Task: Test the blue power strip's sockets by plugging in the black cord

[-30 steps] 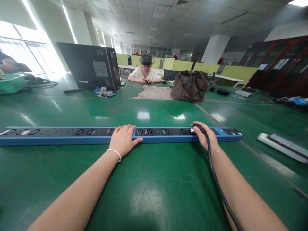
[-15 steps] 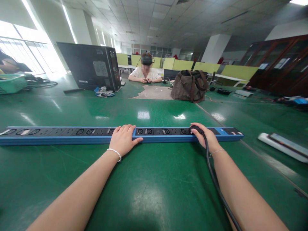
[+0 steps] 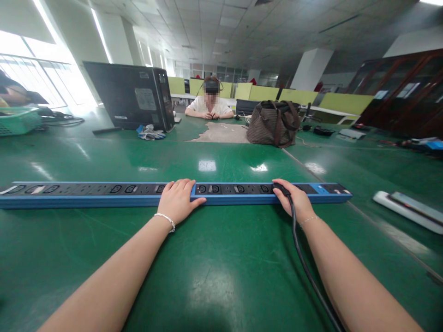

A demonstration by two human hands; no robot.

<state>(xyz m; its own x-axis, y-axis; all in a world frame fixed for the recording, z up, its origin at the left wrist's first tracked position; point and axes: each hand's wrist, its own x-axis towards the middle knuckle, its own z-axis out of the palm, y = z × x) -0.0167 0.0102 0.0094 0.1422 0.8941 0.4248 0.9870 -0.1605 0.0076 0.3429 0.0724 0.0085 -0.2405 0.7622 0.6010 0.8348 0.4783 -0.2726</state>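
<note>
A long blue power strip with a black socket face lies across the green table. Near its middle, my left hand grips it, fingers over the top and thumb along the front side. My right hand is closed on a black plug at the sockets on the right part of the strip. The hand partly hides the plug, so how deep it sits cannot be made out. From the plug a black cable runs down beside my right forearm.
Behind the strip stand a black computer case, gloves and a brown bag. A green basket is at the left, a white device at the right. Across the table sits a person; part of another shows far left.
My right hand has tilted and lies a little flatter over the plug. The upper part of the cable has shifted slightly left. My left hand stays in place on the strip.
</note>
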